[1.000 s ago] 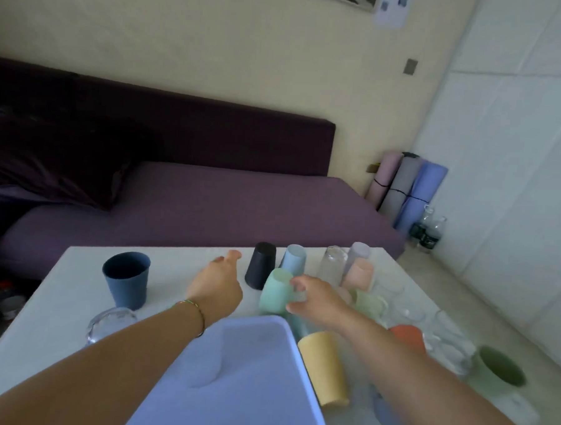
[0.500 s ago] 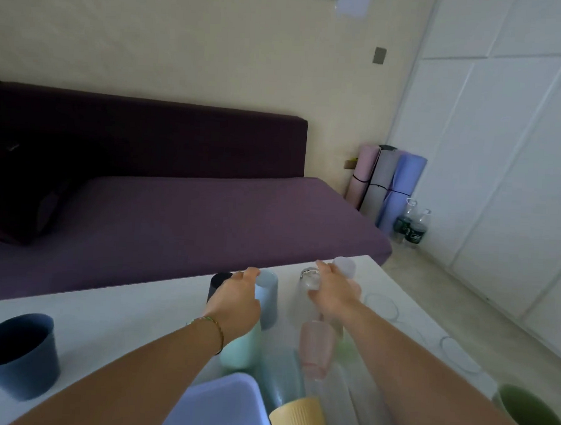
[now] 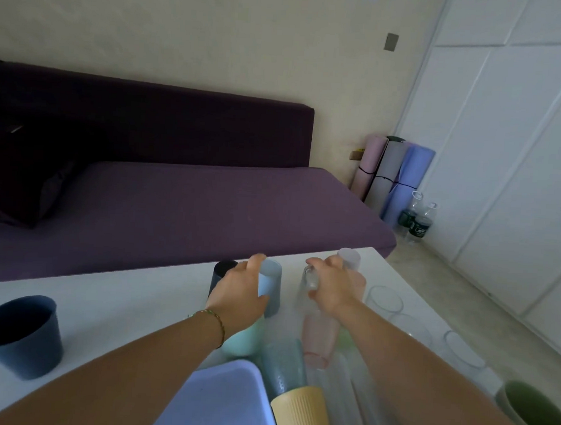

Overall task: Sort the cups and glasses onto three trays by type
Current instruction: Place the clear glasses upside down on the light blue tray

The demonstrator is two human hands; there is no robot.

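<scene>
- Where the white table (image 3: 122,298) reaches furthest left, a dark blue cup (image 3: 19,335) stands upright, mouth up.
- Left hand (image 3: 241,291) curls round a pale blue cup (image 3: 270,285) near the table's far edge. It half hides a black cup (image 3: 222,269) behind, and the wrist covers most of a mint cup (image 3: 245,340).
- Lavender tray (image 3: 220,401) is cut off by the bottom edge.
- Right hand (image 3: 330,285) grips the top of a clear glass (image 3: 301,298), whose outline is blurred and hard to trace.
- Green cup (image 3: 532,410), far right, is partly cropped.
</scene>
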